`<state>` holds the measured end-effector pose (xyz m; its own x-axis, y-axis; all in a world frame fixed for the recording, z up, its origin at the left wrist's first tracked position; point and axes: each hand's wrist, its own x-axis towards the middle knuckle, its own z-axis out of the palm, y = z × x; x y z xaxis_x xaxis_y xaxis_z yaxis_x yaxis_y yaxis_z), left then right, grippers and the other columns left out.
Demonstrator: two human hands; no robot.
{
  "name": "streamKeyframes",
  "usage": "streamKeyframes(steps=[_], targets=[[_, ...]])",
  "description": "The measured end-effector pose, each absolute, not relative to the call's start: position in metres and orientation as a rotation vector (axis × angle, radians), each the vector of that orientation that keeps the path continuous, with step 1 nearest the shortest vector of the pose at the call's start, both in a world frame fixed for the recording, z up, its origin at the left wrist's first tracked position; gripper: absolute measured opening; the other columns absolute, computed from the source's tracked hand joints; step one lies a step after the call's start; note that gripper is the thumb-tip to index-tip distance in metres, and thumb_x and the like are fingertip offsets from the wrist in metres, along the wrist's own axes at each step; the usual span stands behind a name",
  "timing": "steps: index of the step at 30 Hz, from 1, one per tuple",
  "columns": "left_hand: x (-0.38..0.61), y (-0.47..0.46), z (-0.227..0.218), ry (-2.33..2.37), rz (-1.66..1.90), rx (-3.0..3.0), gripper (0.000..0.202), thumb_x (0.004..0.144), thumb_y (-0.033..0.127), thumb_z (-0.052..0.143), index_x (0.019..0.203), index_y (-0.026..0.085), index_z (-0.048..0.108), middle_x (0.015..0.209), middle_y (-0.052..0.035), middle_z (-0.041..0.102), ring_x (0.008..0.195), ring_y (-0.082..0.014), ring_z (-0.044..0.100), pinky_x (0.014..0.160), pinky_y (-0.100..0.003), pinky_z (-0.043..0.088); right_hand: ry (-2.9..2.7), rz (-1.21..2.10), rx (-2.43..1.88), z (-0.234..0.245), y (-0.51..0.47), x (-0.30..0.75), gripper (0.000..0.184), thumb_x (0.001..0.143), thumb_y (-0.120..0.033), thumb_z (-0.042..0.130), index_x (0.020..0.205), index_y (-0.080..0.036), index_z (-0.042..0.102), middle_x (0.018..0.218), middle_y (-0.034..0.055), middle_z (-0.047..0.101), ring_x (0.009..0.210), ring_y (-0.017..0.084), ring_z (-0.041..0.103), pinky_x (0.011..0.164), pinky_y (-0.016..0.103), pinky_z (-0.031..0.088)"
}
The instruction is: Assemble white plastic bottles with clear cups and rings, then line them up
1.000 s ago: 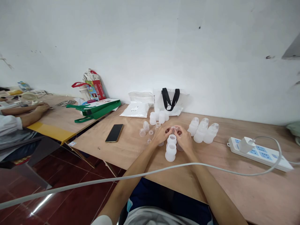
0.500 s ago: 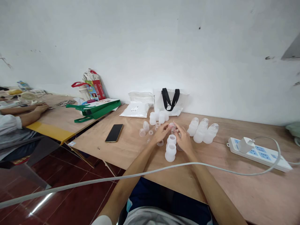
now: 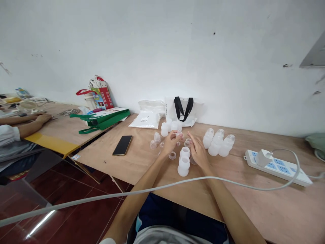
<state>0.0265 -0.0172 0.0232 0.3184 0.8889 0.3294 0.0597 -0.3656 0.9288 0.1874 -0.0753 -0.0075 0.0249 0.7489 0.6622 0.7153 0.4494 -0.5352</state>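
My left hand [image 3: 169,145] is closed, with a small clear piece [image 3: 179,133], which looks like a bottle nipple or collar, pinched at its fingertips. Apart from it, my right hand [image 3: 199,152] has its fingers stretched out and holds nothing visible. A clear ring [image 3: 188,142] lies near its fingertips. Between my forearms stand open-necked frosted baby bottles [image 3: 183,166] in a short row. Another clear ring [image 3: 172,155] rests below my left hand. Farther left are clear domed caps [image 3: 156,137] and small rings. Capped frosted bottles [image 3: 217,144] stand in a group on the right.
A phone [image 3: 122,145] lies to the left. Behind are a white plastic pouch [image 3: 144,119], a white bag with black handles [image 3: 172,110] and more frosted bottles [image 3: 164,128]. A cable [image 3: 127,193] crosses before me to a power strip [image 3: 279,167]. A co-worker's hand [image 3: 43,118] rests far left.
My hands have moved apart. The clear piece that was between both hands is now in my left hand, shifted slightly left. My right hand's fingers have straightened.
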Motion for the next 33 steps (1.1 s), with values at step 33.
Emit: streamKeyframes(steps=[33], targets=[[-0.076,-0.036,-0.008,1.151,0.771,2.355,0.029,0.100,0.046,0.050,0.097,0.020,0.062,0.089,-0.0049,0.063,0.080,-0.0220,0.059,0.079,-0.036,0.048,-1.724,-0.244,-1.325,-0.024,-0.094,0.225,0.032,0.099,-0.017,0.043,0.117,-0.025,0.067,0.117,0.0057,0.075,0.110,0.027,0.064,0.096,0.045,0.045]])
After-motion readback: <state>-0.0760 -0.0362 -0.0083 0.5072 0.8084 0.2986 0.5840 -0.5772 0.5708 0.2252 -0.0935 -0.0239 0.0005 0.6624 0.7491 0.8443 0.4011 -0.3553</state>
